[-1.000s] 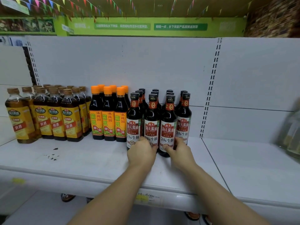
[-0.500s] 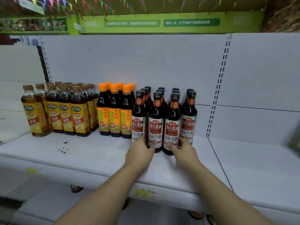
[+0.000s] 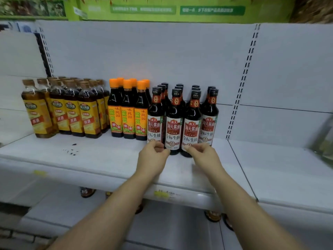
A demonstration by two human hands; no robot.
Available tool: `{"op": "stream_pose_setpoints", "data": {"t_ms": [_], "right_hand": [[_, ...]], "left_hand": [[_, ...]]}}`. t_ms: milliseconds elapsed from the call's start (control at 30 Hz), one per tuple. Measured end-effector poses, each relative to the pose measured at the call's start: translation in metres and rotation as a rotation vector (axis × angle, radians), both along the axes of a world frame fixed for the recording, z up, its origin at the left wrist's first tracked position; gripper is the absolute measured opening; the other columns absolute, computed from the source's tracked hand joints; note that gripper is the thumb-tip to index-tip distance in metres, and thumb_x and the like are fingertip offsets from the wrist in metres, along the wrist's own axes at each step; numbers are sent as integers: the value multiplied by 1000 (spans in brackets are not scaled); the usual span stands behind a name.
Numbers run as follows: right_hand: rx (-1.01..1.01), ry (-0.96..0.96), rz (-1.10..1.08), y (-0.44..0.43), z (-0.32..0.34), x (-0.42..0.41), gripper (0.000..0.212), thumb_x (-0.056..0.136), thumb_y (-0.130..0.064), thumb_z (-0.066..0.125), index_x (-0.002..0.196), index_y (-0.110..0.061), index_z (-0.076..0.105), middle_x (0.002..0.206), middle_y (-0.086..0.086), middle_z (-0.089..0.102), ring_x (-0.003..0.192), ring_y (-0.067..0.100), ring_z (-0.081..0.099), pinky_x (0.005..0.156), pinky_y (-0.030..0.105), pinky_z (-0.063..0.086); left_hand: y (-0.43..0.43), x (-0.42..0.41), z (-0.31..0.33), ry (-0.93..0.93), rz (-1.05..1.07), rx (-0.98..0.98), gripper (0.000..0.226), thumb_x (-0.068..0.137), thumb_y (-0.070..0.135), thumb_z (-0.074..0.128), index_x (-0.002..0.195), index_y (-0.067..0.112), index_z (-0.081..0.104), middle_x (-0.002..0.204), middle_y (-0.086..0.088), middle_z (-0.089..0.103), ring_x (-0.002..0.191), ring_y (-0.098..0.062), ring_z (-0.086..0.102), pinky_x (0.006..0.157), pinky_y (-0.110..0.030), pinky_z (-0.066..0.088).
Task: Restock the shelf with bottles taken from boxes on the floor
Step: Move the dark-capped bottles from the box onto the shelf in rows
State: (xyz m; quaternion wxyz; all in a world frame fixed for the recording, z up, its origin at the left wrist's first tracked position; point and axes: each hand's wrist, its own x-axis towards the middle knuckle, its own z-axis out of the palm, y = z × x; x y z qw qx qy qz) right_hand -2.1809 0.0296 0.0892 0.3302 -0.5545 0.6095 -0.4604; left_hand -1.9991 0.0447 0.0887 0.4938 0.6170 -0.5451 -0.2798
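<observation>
Several dark soy sauce bottles (image 3: 173, 121) with red and white labels stand in rows on the white shelf (image 3: 108, 159), four across the front. My left hand (image 3: 153, 156) is at the base of the front left bottle (image 3: 155, 118), fingers curled in, gripping nothing. My right hand (image 3: 202, 154) is at the base of the third front bottle (image 3: 191, 123), fingers also curled and its thumb tip by the label's lower edge. Both hands cover the bottoms of those bottles. No box is in view.
Orange-capped bottles (image 3: 128, 112) stand directly left of the soy sauce, and yellow-labelled cooking wine bottles (image 3: 72, 112) fill the far left. Dark specks (image 3: 71, 150) lie on the shelf. A blurred clear bottle (image 3: 322, 139) is at the right edge. Bottle caps show on the lower shelf (image 3: 162, 228).
Both hands have drawn back slightly from the front soy sauce bottles and their fingers have curled in. The bottles stand as before.
</observation>
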Motion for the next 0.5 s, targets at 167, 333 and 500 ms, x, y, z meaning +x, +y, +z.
{"op": "stream_pose_setpoints", "data": {"t_ms": [167, 333, 500], "right_hand": [[-28, -88, 18, 31, 5, 18, 41, 89, -51, 73, 119, -22, 72, 115, -8, 73, 107, 13, 66, 99, 40, 53], [-46, -104, 29, 75, 12, 46, 28, 91, -44, 73, 106, -20, 74, 107, -6, 74, 102, 14, 68, 96, 37, 54], [-32, -32, 1, 127, 15, 71, 16, 90, -46, 74, 90, -31, 68, 104, -8, 74, 101, 13, 69, 93, 33, 53]], "left_hand": [[24, 9, 3, 43, -47, -28, 19, 90, 30, 74, 106, 23, 67, 97, 12, 67, 92, -6, 63, 80, -27, 48], [58, 31, -2, 44, -72, -34, 20, 91, 29, 74, 109, 22, 69, 98, 13, 67, 91, -4, 62, 70, -16, 44], [99, 61, -11, 91, -115, -49, 20, 91, 27, 74, 109, 21, 70, 98, 12, 68, 94, -8, 63, 71, -15, 43]]}}
